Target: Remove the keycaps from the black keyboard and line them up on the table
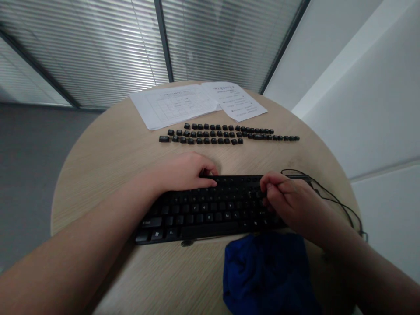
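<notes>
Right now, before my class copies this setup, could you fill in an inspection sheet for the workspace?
Surface: wood-look table with a rounded edge; small dark patch by the keyboard's near edge, nature unclear.
Job's things: black keyboard; loose keycaps lined up in rows beyond it.
Clutter: printed papers at the far side; crumpled blue cloth at the near side.
Hands: left hand at the keyboard's far edge; right hand over its right part, fingers bent in, contents hidden.
Cables: black cable looped at right.
Surroundings: blinds behind, white wall at right; other people: nothing seen.
</notes>
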Available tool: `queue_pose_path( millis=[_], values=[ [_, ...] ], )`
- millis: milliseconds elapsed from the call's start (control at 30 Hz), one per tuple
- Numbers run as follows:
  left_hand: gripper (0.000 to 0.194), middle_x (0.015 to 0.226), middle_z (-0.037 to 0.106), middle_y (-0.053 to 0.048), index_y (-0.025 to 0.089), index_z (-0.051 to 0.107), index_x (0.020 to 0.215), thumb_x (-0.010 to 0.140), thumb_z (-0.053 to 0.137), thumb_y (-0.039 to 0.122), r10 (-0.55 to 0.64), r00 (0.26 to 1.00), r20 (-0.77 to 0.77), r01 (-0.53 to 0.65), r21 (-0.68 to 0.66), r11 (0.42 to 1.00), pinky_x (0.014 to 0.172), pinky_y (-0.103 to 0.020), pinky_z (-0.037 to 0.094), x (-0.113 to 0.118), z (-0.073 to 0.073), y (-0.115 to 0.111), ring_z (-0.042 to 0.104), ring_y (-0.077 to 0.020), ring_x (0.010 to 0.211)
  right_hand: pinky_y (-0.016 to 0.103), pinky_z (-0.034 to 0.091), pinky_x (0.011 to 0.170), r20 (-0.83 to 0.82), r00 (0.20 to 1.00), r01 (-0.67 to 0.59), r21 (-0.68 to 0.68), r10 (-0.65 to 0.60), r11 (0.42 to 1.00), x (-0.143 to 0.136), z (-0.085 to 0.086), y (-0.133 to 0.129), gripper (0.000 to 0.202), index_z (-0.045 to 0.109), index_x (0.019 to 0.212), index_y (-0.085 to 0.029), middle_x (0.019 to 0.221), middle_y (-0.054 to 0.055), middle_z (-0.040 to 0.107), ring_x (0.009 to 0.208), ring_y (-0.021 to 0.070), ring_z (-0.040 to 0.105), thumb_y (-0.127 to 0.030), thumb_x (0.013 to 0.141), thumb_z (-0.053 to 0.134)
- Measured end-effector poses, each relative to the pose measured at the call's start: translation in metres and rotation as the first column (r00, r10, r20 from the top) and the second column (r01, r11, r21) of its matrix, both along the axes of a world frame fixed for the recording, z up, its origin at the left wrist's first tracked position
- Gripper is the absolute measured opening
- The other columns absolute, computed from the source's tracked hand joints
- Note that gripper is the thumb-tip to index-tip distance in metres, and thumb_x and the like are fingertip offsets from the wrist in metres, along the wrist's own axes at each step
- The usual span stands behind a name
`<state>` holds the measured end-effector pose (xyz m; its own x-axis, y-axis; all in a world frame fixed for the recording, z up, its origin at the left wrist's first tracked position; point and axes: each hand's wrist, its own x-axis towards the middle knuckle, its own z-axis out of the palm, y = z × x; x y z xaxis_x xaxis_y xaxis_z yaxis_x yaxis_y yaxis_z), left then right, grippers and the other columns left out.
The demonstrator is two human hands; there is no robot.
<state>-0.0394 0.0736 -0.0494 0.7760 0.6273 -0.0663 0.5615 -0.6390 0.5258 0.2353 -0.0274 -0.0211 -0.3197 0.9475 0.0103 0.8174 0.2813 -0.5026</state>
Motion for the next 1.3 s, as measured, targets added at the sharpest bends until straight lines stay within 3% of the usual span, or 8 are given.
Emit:
queue_pose_path(
  millis=[333,500,633,833,1000,1100,1200,1300],
  values=[
    [0.021,0.086,0.076,-0.002,0.023,0.080,0.099,0.092,0.066,0.036,0.023,0.998,-0.058,-0.023,-0.005,1.000,0.072,-0.031,0.044,0.001,0.000,0.000,0.066,-0.0183,0.077,0.030,0.041,0.059,0.030,0.999,-0.037,-0.026,0.037,0.999,-0.004,0.002,-0.002,0.022,0.055,0.086,-0.024,0.066,-0.001,0.067,0.058,0.0166,0.063,-0.028,0.101,0.039],
    [0.055,0.139,0.070,-0.012,0.021,0.066,0.141,0.094,0.067,0.049,0.016,0.999,-0.052,-0.008,0.150,0.989,0.106,-0.040,0.047,0.004,0.016,-0.021,0.065,-0.0289,0.125,0.029,0.041,0.059,-0.030,1.000,0.005,-0.025,-0.005,1.000,-0.002,0.002,-0.001,0.022,0.057,0.084,-0.024,0.062,-0.003,0.066,0.057,0.0163,0.063,-0.027,0.100,0.041],
    [0.067,0.161,0.054,-0.014,0.022,0.064,0.146,0.089,0.077,0.055,-0.152,0.987,-0.055,0.159,0.168,0.973,0.123,-0.043,0.036,0.017,0.020,-0.044,0.051,-0.0321,0.147,0.029,0.040,0.058,-0.046,0.999,0.010,0.021,-0.009,1.000,-0.001,0.002,-0.001,0.023,0.057,0.082,-0.024,0.061,-0.003,0.066,0.055,0.0157,0.061,-0.026,0.099,0.042],
    [0.054,0.161,0.055,-0.015,0.020,0.073,0.133,0.087,0.082,0.046,-0.165,0.976,-0.139,0.184,0.144,0.972,0.124,-0.043,0.037,0.027,0.014,-0.050,0.053,-0.0332,0.146,0.029,0.040,0.057,-0.064,0.998,0.023,0.045,-0.020,0.999,0.000,0.003,0.000,0.022,0.057,0.081,-0.023,0.060,-0.002,0.067,0.054,0.0162,0.062,-0.024,0.097,0.042],
    [0.056,0.161,0.054,-0.015,0.019,0.073,0.135,0.087,0.082,0.047,-0.163,0.978,-0.131,0.180,0.130,0.975,0.123,-0.044,0.040,0.027,0.015,-0.048,0.054,-0.0341,0.146,0.028,0.045,0.053,-0.178,0.979,0.091,-0.068,-0.102,0.994,0.000,0.001,0.006,0.021,0.055,0.076,-0.024,0.058,-0.001,0.069,0.052,0.0171,0.066,-0.021,0.093,0.044],
    [0.058,0.162,0.053,-0.016,0.019,0.071,0.138,0.087,0.082,0.045,-0.164,0.977,-0.139,0.179,0.103,0.978,0.123,-0.045,0.040,0.027,0.014,-0.048,0.053,-0.0345,0.147,0.028,0.049,0.050,-0.333,0.909,0.247,-0.052,-0.250,0.968,0.008,0.009,0.004,0.020,0.055,0.078,-0.025,0.059,0.000,0.071,0.052,0.0189,0.069,-0.022,0.095,0.044],
    [0.059,0.163,0.052,-0.015,0.020,0.070,0.139,0.087,0.082,0.045,-0.157,0.979,-0.133,0.169,0.086,0.982,0.123,-0.043,0.039,0.027,0.013,-0.047,0.053,-0.0335,0.148,0.029,0.053,0.049,-0.477,0.790,0.445,0.015,-0.385,0.895,0.019,0.017,-0.002,0.019,0.057,0.086,-0.026,0.063,0.001,0.072,0.055,0.0212,0.073,-0.024,0.099,0.044],
    [0.057,0.164,0.051,-0.014,0.021,0.071,0.138,0.087,0.082,0.046,-0.153,0.983,-0.100,0.159,0.059,0.985,0.124,-0.043,0.038,0.024,0.014,-0.045,0.052,-0.0329,0.149,0.026,0.052,0.048,-0.497,0.811,0.373,0.030,-0.310,0.927,0.025,0.013,-0.005,0.017,0.057,0.087,-0.025,0.063,0.000,0.072,0.053,0.0189,0.071,-0.024,0.100,0.046]
  ],
)
